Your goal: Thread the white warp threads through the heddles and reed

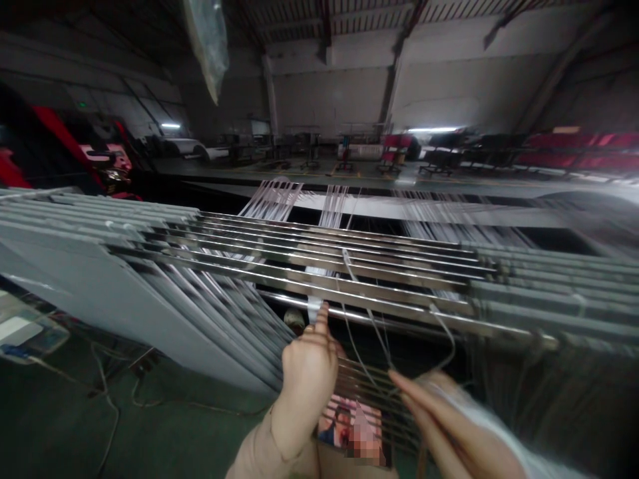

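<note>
In front of me stands a row of metal heddle frames (279,247) on a loom, with white warp threads (273,201) behind them. My left hand (310,356) is at the lower front bar, its index finger stretched up beside a white thread bundle (315,307). The other fingers curl inward and hide what they hold, if anything. On the right, my right hand (439,412) has its fingertips together at the lower end of a thin threading hook (351,268), which slants up between the frames. Loose pale cords (353,339) hang near both hands.
A phone screen (349,429) glows below the hands, behind thin heddle wires. Grey frame ends (124,229) jut out at the left, more (549,293) at the right. Cables (112,406) lie on the green floor. A plastic bag (207,43) hangs overhead.
</note>
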Demonstrator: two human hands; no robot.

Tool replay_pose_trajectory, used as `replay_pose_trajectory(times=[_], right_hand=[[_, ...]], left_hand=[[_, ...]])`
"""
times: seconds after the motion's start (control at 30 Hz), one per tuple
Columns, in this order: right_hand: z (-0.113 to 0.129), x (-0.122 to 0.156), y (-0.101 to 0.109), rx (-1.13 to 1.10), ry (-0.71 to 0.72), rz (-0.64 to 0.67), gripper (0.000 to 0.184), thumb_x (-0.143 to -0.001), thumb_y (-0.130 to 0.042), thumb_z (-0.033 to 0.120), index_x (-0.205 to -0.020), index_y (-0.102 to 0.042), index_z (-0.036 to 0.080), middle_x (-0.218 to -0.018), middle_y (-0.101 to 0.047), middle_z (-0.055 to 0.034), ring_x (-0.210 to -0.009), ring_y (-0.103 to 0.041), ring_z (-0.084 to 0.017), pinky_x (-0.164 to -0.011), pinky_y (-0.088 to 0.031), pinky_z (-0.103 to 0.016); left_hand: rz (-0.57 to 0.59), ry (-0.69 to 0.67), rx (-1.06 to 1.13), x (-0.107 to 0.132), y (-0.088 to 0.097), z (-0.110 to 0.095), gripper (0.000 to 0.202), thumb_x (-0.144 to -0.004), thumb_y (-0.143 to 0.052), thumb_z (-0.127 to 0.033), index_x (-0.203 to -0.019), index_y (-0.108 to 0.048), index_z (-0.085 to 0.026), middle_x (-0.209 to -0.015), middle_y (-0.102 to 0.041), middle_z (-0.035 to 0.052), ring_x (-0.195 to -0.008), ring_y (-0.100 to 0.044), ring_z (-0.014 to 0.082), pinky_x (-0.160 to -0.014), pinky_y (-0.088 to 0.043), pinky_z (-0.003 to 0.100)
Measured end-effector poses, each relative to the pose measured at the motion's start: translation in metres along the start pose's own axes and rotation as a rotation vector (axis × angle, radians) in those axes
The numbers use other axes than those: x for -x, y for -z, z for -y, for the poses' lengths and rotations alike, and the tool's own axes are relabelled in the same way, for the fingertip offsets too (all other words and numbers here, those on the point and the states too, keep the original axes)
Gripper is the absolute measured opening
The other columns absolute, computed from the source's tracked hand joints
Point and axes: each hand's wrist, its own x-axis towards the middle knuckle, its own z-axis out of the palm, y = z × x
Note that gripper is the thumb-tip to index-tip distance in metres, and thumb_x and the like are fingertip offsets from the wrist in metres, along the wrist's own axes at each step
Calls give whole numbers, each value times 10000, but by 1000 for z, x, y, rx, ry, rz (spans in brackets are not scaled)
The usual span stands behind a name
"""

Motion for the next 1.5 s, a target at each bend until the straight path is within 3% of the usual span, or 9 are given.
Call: replay_pose_trajectory(times=[0.2, 0.47, 0.63, 0.8, 1.0, 1.13, 1.3, 1.4, 1.5], right_hand=[[10, -18, 2, -22, -43, 68, 302, -934, -509, 235, -1171, -694, 210, -1131, -724, -26, -1027, -695, -159, -966, -478, -249], [13, -28, -1, -75, -141, 146, 303, -954, -481, 304, -1141, -715, 255, -1099, -734, -19, -1009, -705, -185, -931, -529, -310], [6, -25, -4, -70, -159, 128, 286, -937, -539, 310, -1171, -698, 267, -1121, -728, -11, -1058, -683, -185, -954, -517, -304], [14, -36, -5, -168, -202, 168, 262, -919, -553, 269, -1111, -731, 264, -1070, -747, -31, -1045, -690, -204, -943, -530, -304], [29, -52, -14, -432, -294, 219, 198, -888, -564, 232, -883, -761, 231, -868, -765, -19, -841, -726, -163, -796, -572, -220], [21, -39, -19, -403, -366, 223, 188, -901, -571, 323, -896, -751, 270, -901, -755, -13, -884, -709, -181, -824, -554, -247], [19, -42, -29, -386, -366, 192, 242, -887, -559, 356, -998, -765, 292, -1019, -756, -39, -1060, -663, -272, -981, -486, -445], [23, -47, -30, -439, -361, 243, 210, -898, -545, 303, -933, -749, 271, -939, -755, -23, -949, -697, -217, -862, -548, -327], [25, -30, -21, -419, -346, 93, 81, -877, -606, 300, -882, -686, 289, -829, -717, 19, -784, -702, -165, -686, -563, -229]], left_hand=[[72, -268, 370, -5, 0, -9, 253, -879, -492, -173, -1001, -713, -193, -965, -745, 64, -940, -684, 189, -864, -515, 279], [-81, -1, 105, 2, 2, 3, 356, -879, -401, -164, -1061, -694, -75, -833, -737, 208, -755, -703, 321, -749, -526, 449], [6, -179, 293, -14, -8, 0, 206, -868, -527, -210, -926, -725, -209, -871, -741, 59, -855, -688, 202, -809, -526, 288], [-74, -216, 516, 19, 16, -4, 178, -914, -497, -211, -896, -674, -194, -987, -693, 71, -1016, -618, 205, -896, -473, 297], [262, -286, 489, 62, 31, -6, 163, -906, -530, -188, -854, -684, -198, -802, -695, 25, -775, -635, 159, -760, -455, 241], [163, -80, 593, 63, 22, 3, 222, -934, -498, -276, -807, -654, -182, -690, -637, 5, -639, -581, 132, -611, -436, 214], [163, -272, 662, 66, 19, -2, 173, -898, -531, -243, -851, -688, -188, -739, -694, 13, -685, -626, 137, -654, -447, 211], [241, -251, 542, 65, 19, -1, 193, -918, -510, -204, -815, -673, -195, -740, -689, 2, -696, -629, 134, -669, -446, 214], [66, -121, 525, 68, 8, 12, 192, -940, -512, -298, -863, -658, -201, -764, -684, 23, -714, -637, 161, -661, -479, 243]])
